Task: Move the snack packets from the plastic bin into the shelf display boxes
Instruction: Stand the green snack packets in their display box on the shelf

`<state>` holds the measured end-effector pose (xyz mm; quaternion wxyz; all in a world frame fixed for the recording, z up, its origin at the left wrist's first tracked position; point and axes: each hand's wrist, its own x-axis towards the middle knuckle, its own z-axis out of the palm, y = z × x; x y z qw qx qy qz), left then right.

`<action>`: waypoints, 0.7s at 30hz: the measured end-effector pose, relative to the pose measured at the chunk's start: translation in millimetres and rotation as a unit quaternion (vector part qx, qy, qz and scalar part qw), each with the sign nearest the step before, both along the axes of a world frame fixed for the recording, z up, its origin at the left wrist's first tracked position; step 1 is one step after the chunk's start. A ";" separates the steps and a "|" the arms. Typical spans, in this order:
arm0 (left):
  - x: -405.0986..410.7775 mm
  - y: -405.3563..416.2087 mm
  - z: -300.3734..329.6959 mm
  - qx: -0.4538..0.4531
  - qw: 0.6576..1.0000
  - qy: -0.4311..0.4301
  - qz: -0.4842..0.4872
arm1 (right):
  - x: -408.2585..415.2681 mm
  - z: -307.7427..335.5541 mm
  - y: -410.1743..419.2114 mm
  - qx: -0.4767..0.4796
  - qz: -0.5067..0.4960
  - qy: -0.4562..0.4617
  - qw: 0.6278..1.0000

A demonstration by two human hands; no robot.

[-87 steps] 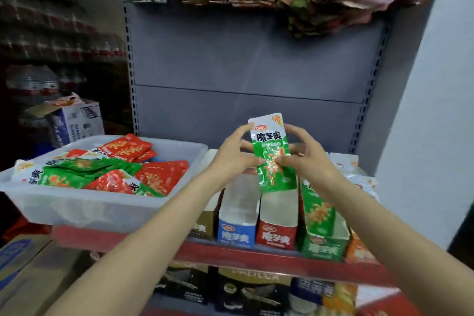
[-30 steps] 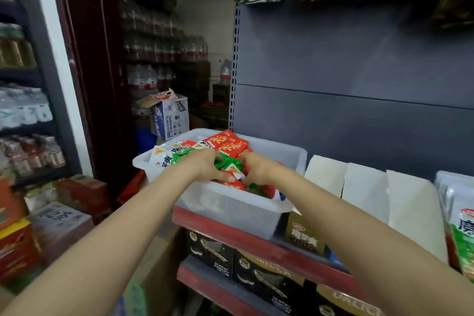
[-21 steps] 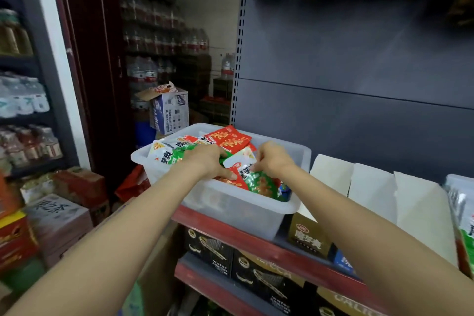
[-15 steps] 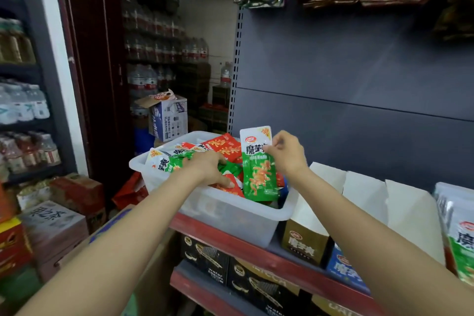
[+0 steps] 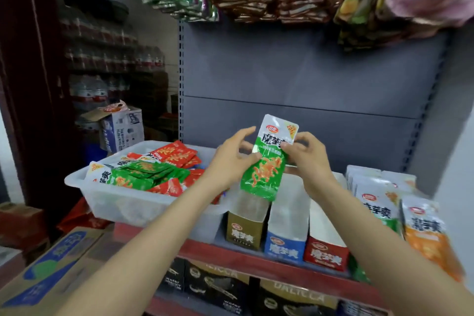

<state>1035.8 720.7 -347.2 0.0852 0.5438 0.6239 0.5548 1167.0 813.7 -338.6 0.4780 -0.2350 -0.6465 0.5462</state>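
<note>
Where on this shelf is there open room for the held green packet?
The gold box, blue box and red box below the green packet look open-topped. Crowded: the plastic bin at left, and the packed boxes at right.

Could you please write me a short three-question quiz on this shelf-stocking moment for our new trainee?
1. True or false: the green packet is held by both the left hand and the right hand.
2. Which colours of packets lie in the plastic bin? A) red and green B) blue and gold C) only orange
3. Fill in: between the gold display box and the red display box stands the ___ display box.

Key: 1 true, both hands pinch it above the boxes; 2 A; 3 blue.
</note>
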 end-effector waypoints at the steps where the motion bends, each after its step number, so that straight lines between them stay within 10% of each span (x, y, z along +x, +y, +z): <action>1: 12.5 7.2 1.1 0.001 1.000 -0.003 -0.016 | 14.0 0.7 3.3 0.006 -0.008 0.002 1.000; 11: 135.3 78.9 -18.6 -0.051 0.989 -0.065 -0.119 | 145.2 -13.6 47.9 0.164 -0.157 -0.111 0.968; 21: 169.6 109.2 -46.2 -0.061 0.994 0.071 -0.057 | 183.6 -32.8 76.2 0.337 -0.220 -0.326 0.855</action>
